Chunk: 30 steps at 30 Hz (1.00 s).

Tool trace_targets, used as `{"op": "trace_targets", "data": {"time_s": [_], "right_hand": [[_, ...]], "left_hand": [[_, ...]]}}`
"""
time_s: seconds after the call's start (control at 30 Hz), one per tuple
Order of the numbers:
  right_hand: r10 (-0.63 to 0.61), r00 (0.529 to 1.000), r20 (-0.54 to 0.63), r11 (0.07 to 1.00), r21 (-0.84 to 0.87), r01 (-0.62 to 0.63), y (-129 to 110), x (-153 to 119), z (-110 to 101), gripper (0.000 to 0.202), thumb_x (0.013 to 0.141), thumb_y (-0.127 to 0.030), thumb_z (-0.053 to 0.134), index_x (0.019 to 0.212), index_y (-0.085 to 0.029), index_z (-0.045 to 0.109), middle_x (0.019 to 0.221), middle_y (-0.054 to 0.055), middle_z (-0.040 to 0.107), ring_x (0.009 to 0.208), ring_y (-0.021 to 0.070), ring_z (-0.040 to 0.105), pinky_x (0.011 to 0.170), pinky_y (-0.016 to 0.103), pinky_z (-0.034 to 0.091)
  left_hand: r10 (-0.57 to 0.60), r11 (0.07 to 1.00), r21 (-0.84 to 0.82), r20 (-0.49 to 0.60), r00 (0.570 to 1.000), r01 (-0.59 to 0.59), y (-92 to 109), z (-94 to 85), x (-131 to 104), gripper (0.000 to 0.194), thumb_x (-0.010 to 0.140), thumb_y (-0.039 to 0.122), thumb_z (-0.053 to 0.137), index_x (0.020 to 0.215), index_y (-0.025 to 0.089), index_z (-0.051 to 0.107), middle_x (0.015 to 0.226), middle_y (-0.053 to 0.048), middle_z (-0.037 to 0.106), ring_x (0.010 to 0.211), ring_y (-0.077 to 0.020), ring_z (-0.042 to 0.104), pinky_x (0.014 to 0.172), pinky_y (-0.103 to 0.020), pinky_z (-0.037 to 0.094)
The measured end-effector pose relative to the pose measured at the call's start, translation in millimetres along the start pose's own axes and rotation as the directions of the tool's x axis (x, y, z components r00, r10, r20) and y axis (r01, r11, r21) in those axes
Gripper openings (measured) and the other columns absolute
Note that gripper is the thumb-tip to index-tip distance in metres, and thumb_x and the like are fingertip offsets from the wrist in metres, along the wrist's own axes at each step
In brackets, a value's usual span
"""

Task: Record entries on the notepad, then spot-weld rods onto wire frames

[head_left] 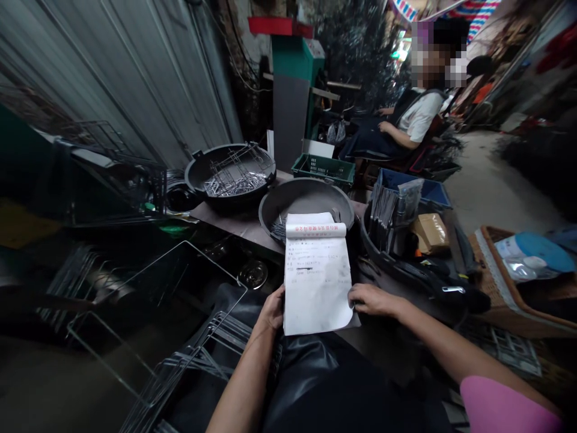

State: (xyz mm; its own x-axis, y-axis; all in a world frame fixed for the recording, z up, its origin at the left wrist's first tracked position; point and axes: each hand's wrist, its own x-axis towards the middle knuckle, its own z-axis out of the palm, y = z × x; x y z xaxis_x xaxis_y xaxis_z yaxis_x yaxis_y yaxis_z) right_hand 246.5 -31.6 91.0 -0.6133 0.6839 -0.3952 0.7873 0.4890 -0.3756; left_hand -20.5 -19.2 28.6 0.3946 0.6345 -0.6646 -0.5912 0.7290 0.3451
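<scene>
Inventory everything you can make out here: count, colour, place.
Notepad: one, white with red print, between both hands
Round pans: three, dark, left, middle, right
Wire pieces: many, silver, left pan
Wire frames: several, silver, lower left
Crate: one, green, behind middle pan
Bin: one, blue, beyond right pan
Parcel: one, brown, near bin
Basket: one, tan, far right
Machine: one, green and grey, at back
Corrugated panel: one, grey, upper left
Seated person: one, white sleeve, upper right
Anything else: too dim or small to tell
Left hand: one, bare, notepad's left edge
Right hand: one, bare, notepad's right edge
Sleeve: one, pink, lower right
</scene>
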Motion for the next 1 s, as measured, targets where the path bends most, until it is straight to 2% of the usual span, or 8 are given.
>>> {"op": "trace_targets", "data": {"time_s": [0.23,0.33,0.43,0.57,0.63,0.73,0.9,1.0], "right_hand": [[0.028,0.996,0.082,0.998,0.049,-0.032,-10,-2,-13,0.030,0.069,-0.035,0.062,0.093,-0.018,0.064,0.092,0.008,0.061,0.088,0.0209,0.055,0.075,0.027,0.040],[0.095,0.994,0.060,0.991,0.088,-0.100,-14,-1,-22,0.035,0.074,-0.048,0.053,0.087,-0.018,0.066,0.086,0.008,0.063,0.081,0.0203,0.057,0.070,0.027,0.041],[0.164,0.986,-0.014,0.981,0.110,-0.162,-22,5,-28,0.040,0.081,-0.049,0.042,0.084,-0.017,0.065,0.083,0.010,0.064,0.078,0.0206,0.058,0.068,0.027,0.041],[0.186,0.970,-0.159,0.938,0.321,-0.128,-45,29,-24,0.045,0.080,-0.038,0.049,0.120,-0.018,0.048,0.092,0.009,0.063,0.082,0.0185,0.057,0.072,0.028,0.041],[0.174,0.979,-0.103,0.852,0.515,-0.098,-61,47,-16,0.065,0.079,-0.033,0.051,0.135,-0.019,0.023,0.081,0.004,0.064,0.064,0.0139,0.057,0.064,0.026,0.044],[0.113,0.993,0.038,0.655,0.749,-0.103,-84,77,-2,0.082,0.078,-0.031,0.053,0.138,-0.022,-0.002,0.065,-0.003,0.061,0.041,0.0078,0.048,0.047,0.021,0.041],[0.151,0.987,0.056,0.450,0.885,-0.119,-104,109,8,0.088,0.078,-0.029,0.054,0.137,-0.023,-0.010,0.059,-0.006,0.059,0.036,0.0060,0.045,0.036,0.015,0.033],[0.190,0.981,0.026,0.335,0.938,-0.090,-105,112,7,0.092,0.077,-0.031,0.055,0.136,-0.020,-0.015,0.062,-0.004,0.060,0.038,0.0063,0.048,0.035,0.015,0.031]], "left_hand": [[0.038,0.999,0.004,0.022,0.999,-0.038,-1,-1.4,2,0.026,0.073,0.017,0.053,0.094,0.006,0.061,0.075,-0.012,0.069,0.073,-0.0257,0.065,0.070,-0.037,0.051],[0.056,0.998,-0.017,0.030,0.998,-0.056,-2,-1.7,3,0.024,0.073,0.015,0.053,0.094,0.007,0.062,0.075,-0.010,0.069,0.074,-0.0239,0.065,0.071,-0.034,0.051],[0.058,0.998,-0.022,0.019,0.998,-0.058,-2,-1.9,4,0.025,0.073,0.015,0.052,0.095,0.007,0.061,0.073,-0.010,0.069,0.073,-0.0234,0.065,0.071,-0.034,0.051],[0.033,0.999,-0.020,0.048,0.998,-0.032,-1,-1.5,4,0.028,0.074,0.017,0.052,0.098,0.006,0.060,0.076,-0.011,0.069,0.073,-0.0240,0.065,0.070,-0.034,0.051],[-0.005,1.000,-0.017,0.094,0.996,0.006,0,-0.8,3,0.031,0.075,0.021,0.051,0.100,0.006,0.059,0.076,-0.012,0.069,0.071,-0.0248,0.065,0.068,-0.036,0.050],[-0.035,0.999,-0.011,0.157,0.987,0.037,1,0.6,1,0.032,0.078,0.026,0.048,0.100,0.006,0.060,0.069,-0.011,0.068,0.065,-0.0253,0.064,0.063,-0.037,0.051],[-0.011,1.000,0.018,0.175,0.984,0.008,2,1.4,-3,0.029,0.080,0.027,0.042,0.086,0.009,0.064,0.037,-0.004,0.053,0.049,-0.0239,0.060,0.054,-0.036,0.050],[-0.006,1.000,0.021,0.211,0.977,0.002,3,1.1,-4,0.026,0.078,0.029,0.046,0.072,0.011,0.064,0.037,-0.004,0.052,0.050,-0.0237,0.060,0.056,-0.036,0.050]]}}
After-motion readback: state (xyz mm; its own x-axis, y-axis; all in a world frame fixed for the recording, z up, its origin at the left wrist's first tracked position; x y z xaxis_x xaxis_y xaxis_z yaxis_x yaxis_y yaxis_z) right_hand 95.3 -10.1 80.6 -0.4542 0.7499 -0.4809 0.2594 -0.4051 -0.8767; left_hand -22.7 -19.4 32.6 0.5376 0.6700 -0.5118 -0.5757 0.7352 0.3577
